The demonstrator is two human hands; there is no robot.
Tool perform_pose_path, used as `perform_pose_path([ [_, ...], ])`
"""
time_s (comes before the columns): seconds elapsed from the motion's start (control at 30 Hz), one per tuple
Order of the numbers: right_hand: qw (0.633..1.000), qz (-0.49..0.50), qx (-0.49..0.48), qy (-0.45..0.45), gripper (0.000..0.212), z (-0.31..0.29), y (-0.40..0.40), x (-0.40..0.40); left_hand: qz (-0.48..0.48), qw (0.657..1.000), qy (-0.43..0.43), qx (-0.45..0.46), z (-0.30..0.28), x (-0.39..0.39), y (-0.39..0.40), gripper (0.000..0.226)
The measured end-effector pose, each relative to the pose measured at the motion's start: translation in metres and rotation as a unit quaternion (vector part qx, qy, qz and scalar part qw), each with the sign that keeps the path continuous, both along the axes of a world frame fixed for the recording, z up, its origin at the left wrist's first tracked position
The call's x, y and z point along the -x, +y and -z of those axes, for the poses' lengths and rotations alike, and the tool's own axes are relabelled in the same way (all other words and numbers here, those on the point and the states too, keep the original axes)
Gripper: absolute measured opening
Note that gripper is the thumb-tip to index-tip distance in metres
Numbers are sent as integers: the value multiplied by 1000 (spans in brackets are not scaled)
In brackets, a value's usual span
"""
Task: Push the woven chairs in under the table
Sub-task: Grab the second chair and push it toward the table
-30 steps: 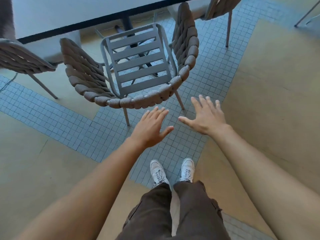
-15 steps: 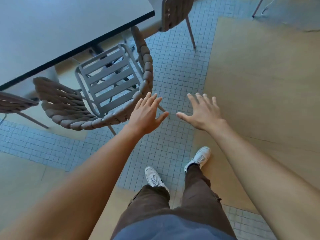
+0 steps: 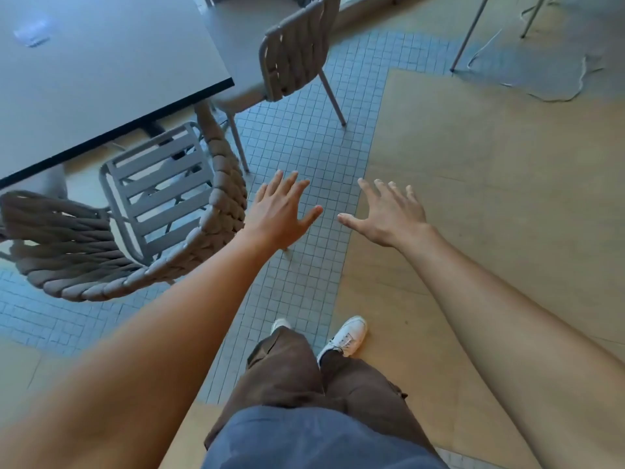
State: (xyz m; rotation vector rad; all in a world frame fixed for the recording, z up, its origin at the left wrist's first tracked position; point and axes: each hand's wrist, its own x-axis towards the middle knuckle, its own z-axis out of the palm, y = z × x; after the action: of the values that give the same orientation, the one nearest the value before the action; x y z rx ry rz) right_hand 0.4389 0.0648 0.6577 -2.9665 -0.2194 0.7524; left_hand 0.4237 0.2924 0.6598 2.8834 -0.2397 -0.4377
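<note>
A woven chair (image 3: pixel 101 265) with a grey slatted seat stands at the left, its front partly under the grey table (image 3: pixel 94 72). A second woven chair (image 3: pixel 294 52) stands at the table's right corner, its back turned toward me. My left hand (image 3: pixel 282 211) hovers open just right of the near chair's woven back, apart from it. My right hand (image 3: pixel 385 214) is open too, fingers spread, over the tiled floor with nothing in it.
Thin metal legs (image 3: pixel 470 35) of other furniture and a loose white cable (image 3: pixel 575 86) are at the top right. My feet in white shoes (image 3: pixel 345 336) stand on the seam between blue tiles and tan floor.
My view has swung right and the near chair now sits further left. Both hands have drifted away from its back, staying open. My feet have stepped to the right.
</note>
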Motion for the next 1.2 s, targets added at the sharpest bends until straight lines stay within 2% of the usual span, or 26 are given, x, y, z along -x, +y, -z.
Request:
perform_pose_path([
  [0.3, 1000, -1, -10, -10, 100, -11, -29, -93, -6, 1000, -4, 9, -10, -94, -34, 70],
  [0.6, 999, -24, -3, -27, 99, -19, -29, -219, -48, 999, 1, 15, -6, -216, -28, 71],
  [0.77, 999, -29, -13, -38, 99, -28, -25, -283, -51, 998, -26, 12, -13, -276, -22, 70],
  [1.2, 991, -113, -20, -62, 103, -37, -45, -455, -116, 992, -49, -17, -15, -411, -52, 72],
])
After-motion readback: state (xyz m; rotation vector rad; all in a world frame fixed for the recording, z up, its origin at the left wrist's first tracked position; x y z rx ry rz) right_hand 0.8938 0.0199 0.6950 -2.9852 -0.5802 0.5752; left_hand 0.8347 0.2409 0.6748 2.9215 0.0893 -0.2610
